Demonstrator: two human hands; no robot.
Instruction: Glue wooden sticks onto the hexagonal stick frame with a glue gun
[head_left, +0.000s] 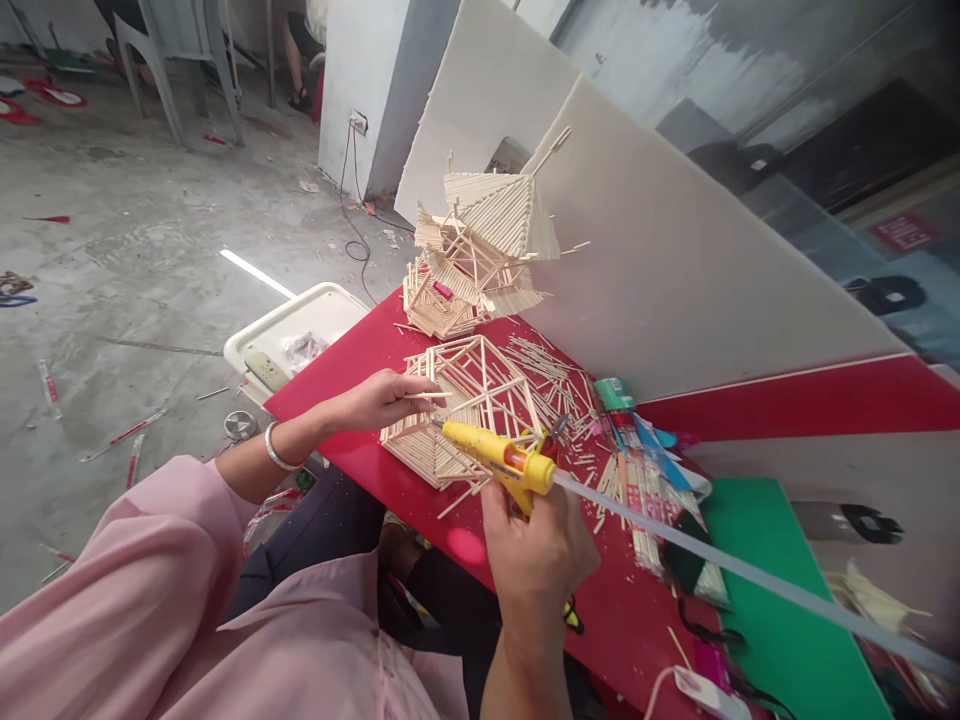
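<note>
**While the left hand pinches a single stick, the right hand grips a glue gun over the stick frame**

Clock centred on the frame, 12 at top of view.

Hands: left hand (386,400) at 9 o'clock, thumb and fingers closed narrowly on a single stick (427,395). Right hand (536,545) at 5 o'clock, wrapped round the handle of the yellow glue gun (499,455); a long glue stick (675,540) trails from its rear toward 4 o'clock. Nozzle close to the pinched stick; contact cannot be told.

Specimen: stick frame (487,392), resting on the red tabletop (352,355); slatted panels on the near side, open lattice above. Judged very light, fairly stiff along the slats, fragile at the thin lattice joints. Best hold: low on the slatted panels, two-handed; avoid lifting by single bars. Single stick: light, likely to snap if bent; pinch near one end.

Nearby: tiered stick model (487,220) at 12 o'clock; loose sticks (555,385) at 3.

Containers: white tray (274,315) at 10 o'clock, past the table edge, holding a crumpled clear bag (304,350) and a tan oblong object (266,372). Clear packets (649,500) at 4 o'clock, filled with sticks. Green-topped canister (615,395) at 3 o'clock, contents not visible.
</note>
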